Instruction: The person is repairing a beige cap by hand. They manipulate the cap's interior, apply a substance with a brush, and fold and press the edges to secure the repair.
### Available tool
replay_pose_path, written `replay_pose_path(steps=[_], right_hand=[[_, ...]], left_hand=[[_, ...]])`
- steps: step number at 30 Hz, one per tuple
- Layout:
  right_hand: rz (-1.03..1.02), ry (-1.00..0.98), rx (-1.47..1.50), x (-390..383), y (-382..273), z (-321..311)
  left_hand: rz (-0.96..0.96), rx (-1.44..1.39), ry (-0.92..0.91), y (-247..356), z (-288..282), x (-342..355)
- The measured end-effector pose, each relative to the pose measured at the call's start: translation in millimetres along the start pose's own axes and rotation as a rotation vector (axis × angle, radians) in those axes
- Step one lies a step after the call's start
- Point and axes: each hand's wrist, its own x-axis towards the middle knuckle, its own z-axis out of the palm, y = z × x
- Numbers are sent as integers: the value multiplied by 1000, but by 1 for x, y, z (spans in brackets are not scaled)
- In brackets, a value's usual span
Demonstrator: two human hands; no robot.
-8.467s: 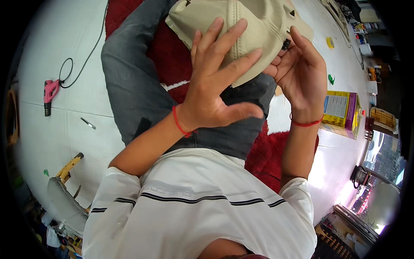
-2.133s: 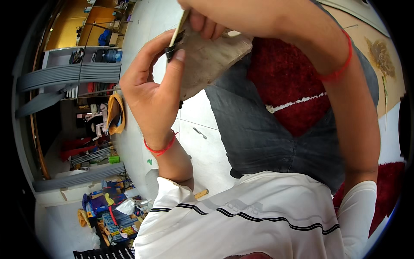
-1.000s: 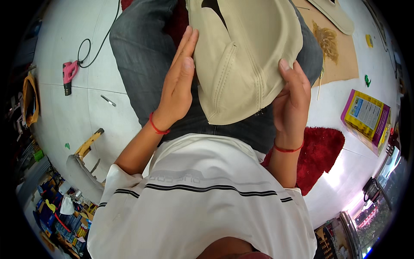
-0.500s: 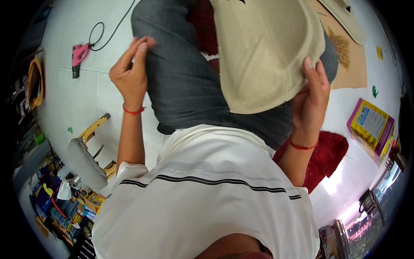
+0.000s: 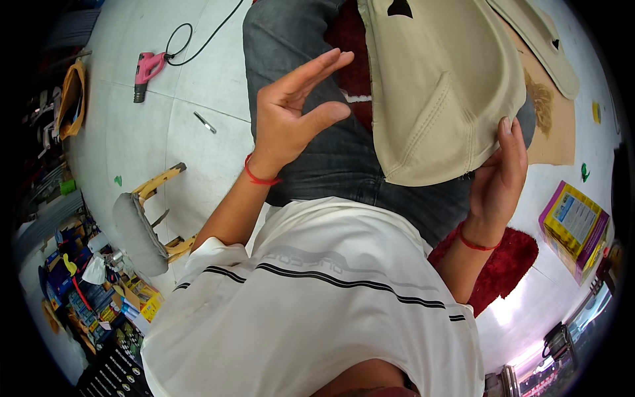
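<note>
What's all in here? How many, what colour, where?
Stitched cover: 1, beige, on trousers
Cardboard: 1, brown, right
Panel: 1, beige, over cardboard
Heat gun: 1, pink, upper left
Slim tool: 1, silver, left
Padded seat: 1, grey, left
Box: 1, yellow and purple, right
Rug: likely 1, red, beneath trousers
Small object: 1, yellow, far right
Scraps: 2, green, left and right
Clutter: many, mixed, lower left
Trousers: 1, grey, upper middle
Shirt: 1, white, lower middle
Wristbands: 2, red, each arm
Left hand: 1, bare, over trousers
Right hand: 1, bare, holding cover's edge
</note>
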Motion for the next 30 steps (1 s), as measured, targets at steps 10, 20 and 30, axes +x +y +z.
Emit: replay_pose_path(steps=[10,20,30], right_hand=[[0,154,8,23,-23,-40],[19,124,-17,34,-34,-42],[37,115,-136,34,-57,-52]], left_hand=[[-189,383,-61,19,-42,12],[-107,913,537,-90,-238,74],[-297,1240,-282,-183,-231,178]])
